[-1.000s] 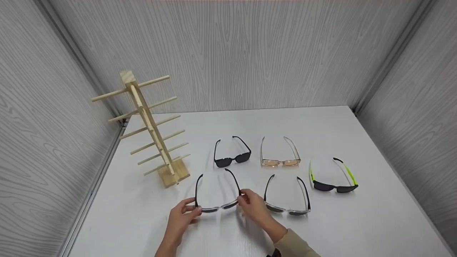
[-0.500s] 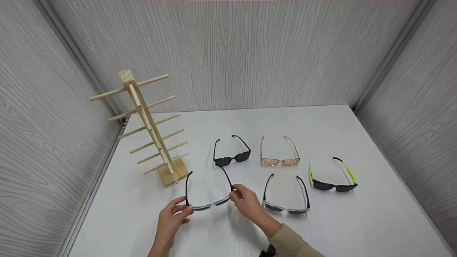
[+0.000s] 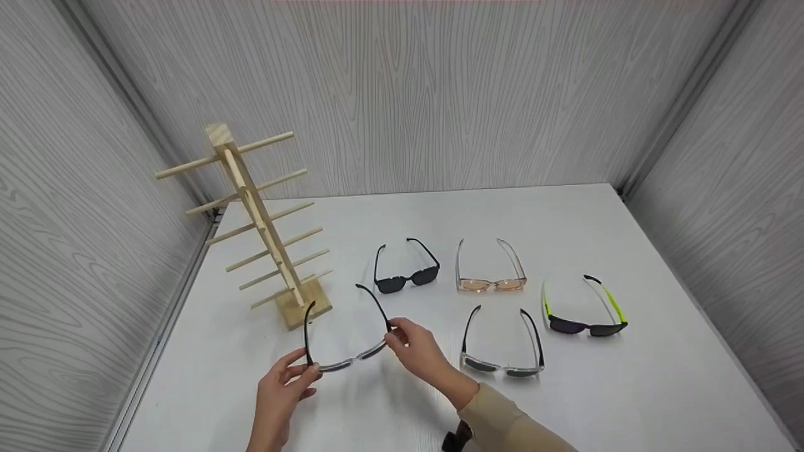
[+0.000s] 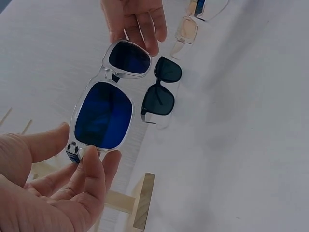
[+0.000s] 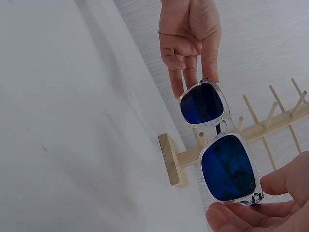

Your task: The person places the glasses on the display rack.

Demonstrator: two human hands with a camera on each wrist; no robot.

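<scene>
White table (image 3: pixel 597 402), left hand (image 3: pixel 278 384) and right hand (image 3: pixel 419 348) pinching sunglasses (image 4: pixel 104 113) by the corners: smart hold, likely light, stiff, scratchable!

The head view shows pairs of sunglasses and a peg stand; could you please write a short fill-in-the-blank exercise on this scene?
The left hand and the right hand hold clear-framed sunglasses whose lenses look ____ in the wrist views.
The peg stand is made of ____.
In the head view, the black sunglasses lie to the ____ of the orange-tinted glasses.
The white table has ____ pairs lying on it.
Missing words: blue; wood; left; four.
</scene>
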